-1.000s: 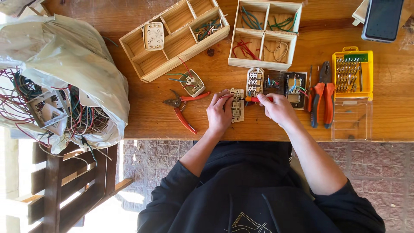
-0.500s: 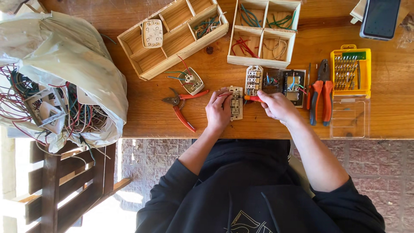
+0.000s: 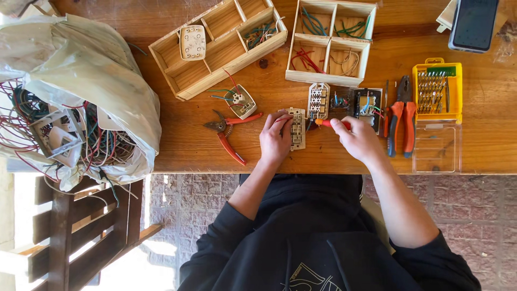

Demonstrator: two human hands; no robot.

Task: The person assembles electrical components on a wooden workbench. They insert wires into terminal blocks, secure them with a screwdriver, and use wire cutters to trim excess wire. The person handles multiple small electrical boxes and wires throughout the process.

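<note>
My left hand point(image 3: 276, 141) lay curled over the left edge of one cream switch module point(image 3: 297, 128), fingers closed on it and pinning it flat to the wooden table point(image 3: 183, 143), near the front edge. My right hand point(image 3: 360, 141) was closed around one orange-handled screwdriver point(image 3: 328, 123), its tip pointing left at the module's right side; whether it touched a screw I could not tell.

Just beyond my knuckles lay three more loose electrical pieces: one white terminal block point(image 3: 319, 100), one dark opened switch body point(image 3: 366, 102) with coloured wires in it, and one tilted switch plate point(image 3: 240, 101) trailing green and red wires. One pair of red-handled cutters point(image 3: 230, 132) lay open just left of my left hand. One pair of orange-handled pliers point(image 3: 402, 123) lay just right of my right hand, and past them one yellow bit case point(image 3: 437, 90) with its clear lid point(image 3: 437, 148) folded toward me.

Farther back stood two wooden divider trays: the slanted one point(image 3: 215, 46) held one white switch point(image 3: 193, 42) and a tangle of wires; the square one point(image 3: 329, 42) held sorted wires in four compartments. One phone point(image 3: 474, 24) sat at the far right corner. At my far left one pale sack point(image 3: 81, 86) spilled wires and sockets over the table's end, above one wooden chair point(image 3: 70, 221).
</note>
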